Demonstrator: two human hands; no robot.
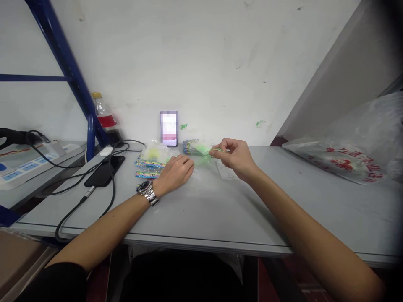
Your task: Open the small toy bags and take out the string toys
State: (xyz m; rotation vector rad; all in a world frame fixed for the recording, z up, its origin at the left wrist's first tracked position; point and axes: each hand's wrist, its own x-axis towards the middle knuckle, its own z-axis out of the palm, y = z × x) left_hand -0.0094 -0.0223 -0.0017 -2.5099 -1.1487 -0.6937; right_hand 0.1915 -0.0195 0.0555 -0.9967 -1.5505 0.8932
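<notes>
My left hand point(178, 170), with a metal watch point(147, 193) on its wrist, rests palm down over clear plastic packets point(148, 163) with colourful printed strips. Its fingers bend slightly toward the table, and their tips are partly hidden. To the right, my right hand point(234, 155) is raised a little, thumb and forefinger closed on a thin green strand point(217, 149). A blurred bright green piece point(204, 150) lies just left of those fingertips; whether the strand joins it I cannot tell. Behind it is another packet point(189, 147) with a coloured strip. A clear plastic piece point(227, 172) lies under my right hand.
A lit phone point(169, 128) leans against the wall. On the left are a dark phone point(105, 171), black cables point(112, 184), a bottle point(105, 115) with a yellow cap, and a power strip point(40, 166). A plastic bag point(352, 155) with red print sits at right.
</notes>
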